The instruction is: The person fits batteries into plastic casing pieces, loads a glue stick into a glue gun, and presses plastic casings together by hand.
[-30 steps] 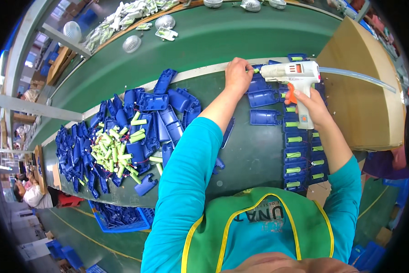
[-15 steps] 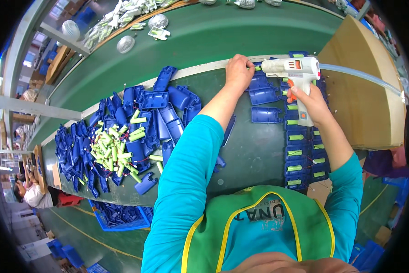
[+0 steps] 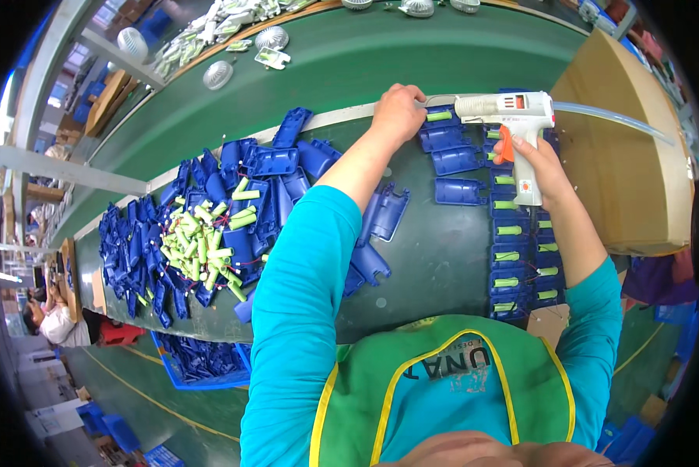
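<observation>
My right hand [image 3: 542, 165] grips a white hot glue gun [image 3: 513, 111] by its handle, a finger at the orange trigger. A clear glue stick [image 3: 614, 114] runs out of its back. The nozzle points left, just above a blue plastic casing [image 3: 443, 138] at the top of a short column. A green cylindrical battery [image 3: 438, 117] lies at that column's far end, beside my left hand [image 3: 400, 113]. The left fingers are curled together at the casing's left edge; what they pinch is hidden. Below the gun, long rows of blue casings hold green batteries [image 3: 507, 256].
Loose blue casings [image 3: 135, 249] and a heap of green batteries [image 3: 198, 241] cover the table's left. A large cardboard box [image 3: 626, 148] stands at the right. Beyond runs a green conveyor belt [image 3: 381, 58] carrying white fan parts [image 3: 272, 37]. A blue crate [image 3: 201, 366] sits below the table.
My left hand has drawn slightly left, uncovering more of the far green battery. The glue gun has shifted a little right, its nozzle away from the battery. The whole view has moved slightly.
</observation>
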Available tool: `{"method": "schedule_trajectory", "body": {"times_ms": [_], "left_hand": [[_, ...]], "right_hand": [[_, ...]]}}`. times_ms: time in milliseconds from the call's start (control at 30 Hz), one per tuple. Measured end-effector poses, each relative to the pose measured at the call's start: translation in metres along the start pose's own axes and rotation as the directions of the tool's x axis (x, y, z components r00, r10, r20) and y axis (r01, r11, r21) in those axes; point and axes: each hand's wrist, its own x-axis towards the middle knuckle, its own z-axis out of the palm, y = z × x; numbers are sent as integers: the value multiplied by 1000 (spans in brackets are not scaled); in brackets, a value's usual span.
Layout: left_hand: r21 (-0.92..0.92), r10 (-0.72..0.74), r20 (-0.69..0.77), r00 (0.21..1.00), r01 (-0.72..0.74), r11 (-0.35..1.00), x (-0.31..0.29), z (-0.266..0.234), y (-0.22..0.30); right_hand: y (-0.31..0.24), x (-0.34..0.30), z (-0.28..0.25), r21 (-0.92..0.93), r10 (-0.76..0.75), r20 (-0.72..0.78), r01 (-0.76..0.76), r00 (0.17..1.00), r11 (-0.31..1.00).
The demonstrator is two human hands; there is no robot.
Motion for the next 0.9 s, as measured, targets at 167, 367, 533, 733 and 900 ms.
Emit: {"method": "schedule_trajectory", "body": {"times_ms": [167,367,533,733,900], "left_hand": [[-1,-88,31,996,88,996,-3,3,2],[112,-42,-43,998,46,993,0,28,7],[123,-42,-45,998,47,991,3,35,5],[151,28,-25,999,-24,988,4,33,7],[159,119,-21,993,-115,981,5,31,5]], "right_hand": [[0,-1,8,-44,32,-44,-34,999,998],[7,5,7,-37,18,-35,-19,999,999],[7,3,2,-77,24,-41,-27,999,997],[10,2,-5,-116,-16,-13,14,1000,993],[6,-4,-4,-235,-7,-8,5,1000,972]]}}
